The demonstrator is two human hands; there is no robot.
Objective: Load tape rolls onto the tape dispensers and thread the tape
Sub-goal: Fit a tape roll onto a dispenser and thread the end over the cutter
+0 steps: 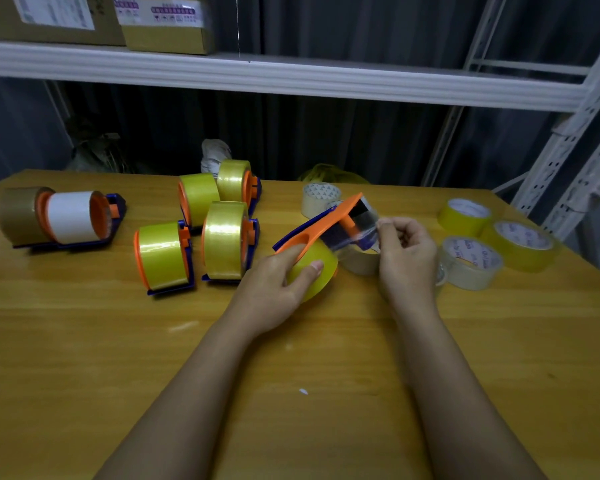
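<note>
— What is in the hands?

— An orange-and-blue plastic tape dispenser (321, 225) loaded with a yellow-tinted clear tape roll (314, 271), held tilted just above the wooden table (84, 341), at centre. The left hand (278, 289) grips the roll, fingers on the orange handle and thumb curled against the roll's face. The right hand (407, 254) pinches the free end of the clear tape strip (357, 233) at the dispenser's blue front, fingertips pressed together.

— And the other dispensers?

— Four loaded orange-and-blue dispensers with yellow tape (205, 223) stand clustered left of centre, close to each other. At far left lies a dispenser carrying a white roll (73, 218), with a brown tape roll (18, 213) touching its left side.

— Spare rolls?

— Two yellow rolls with white printed cores (465, 216) and a pale clear roll (471, 263) lie flat at right, just beside the right hand. A whitish roll (319, 199) stands behind the held dispenser, and another pale roll (361, 263) lies partly hidden under it.

— Behind the table?

— A white metal shelf (291, 77) bearing cardboard boxes (167, 22), before a dark curtain (326, 140).
</note>
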